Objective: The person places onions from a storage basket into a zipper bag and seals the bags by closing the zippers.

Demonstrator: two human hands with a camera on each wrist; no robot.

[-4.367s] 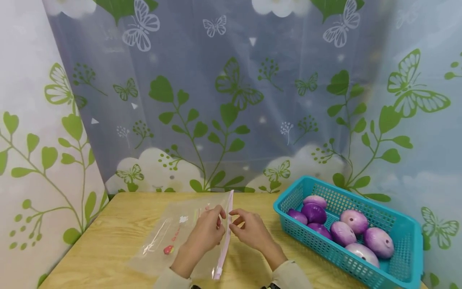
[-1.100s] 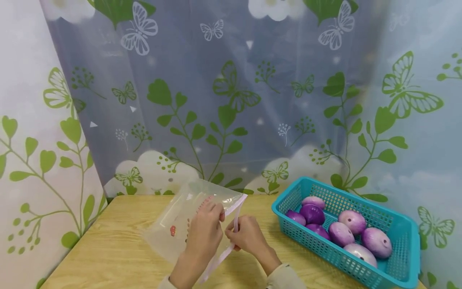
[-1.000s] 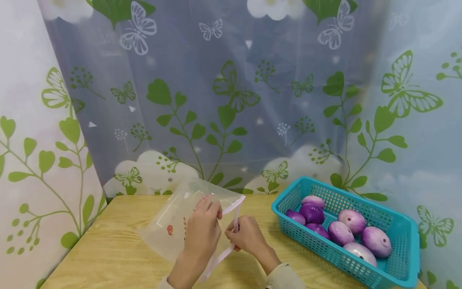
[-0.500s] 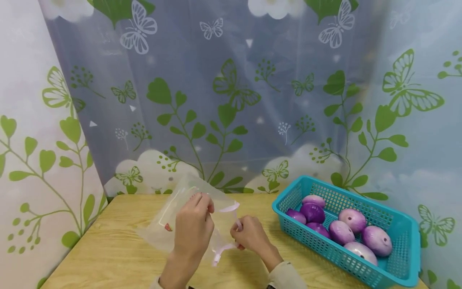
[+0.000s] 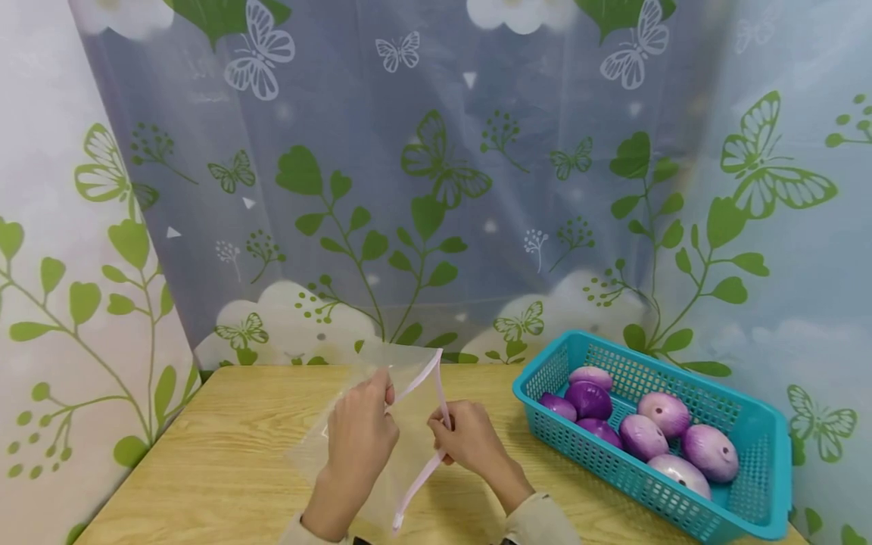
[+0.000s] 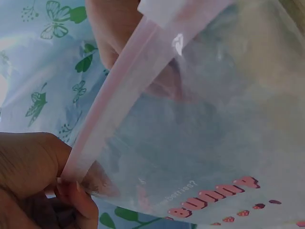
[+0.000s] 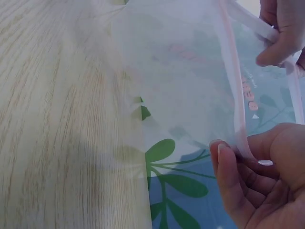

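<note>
A clear zip bag [image 5: 415, 424] with a pink zip edge hangs between my hands above the wooden table, its mouth spread apart. My left hand [image 5: 361, 439] pinches the left side of the mouth; in the left wrist view, that hand [image 6: 43, 176] has thumb and fingers on the pink strip. The opposite strip is pinched by my right hand [image 5: 470, 439], and the right wrist view shows the thumb and fingers of the right hand [image 7: 267, 176] at this edge. Red lettering and small berry prints mark the bag's film [image 6: 209, 200]. A slider [image 5: 398, 521] sits at the strip's near end.
On the right of the table [image 5: 232, 439] stands a turquoise perforated basket [image 5: 770, 454] holding several purple onions [image 5: 643, 437]. A printed curtain [image 5: 436, 189] with leaves and butterflies hangs behind the table and along its sides.
Earlier the bag lay flat with its zip edge in one line; now its two strips are apart. Both hands have taken hold of opposite sides, and the left hand has moved leftward.
</note>
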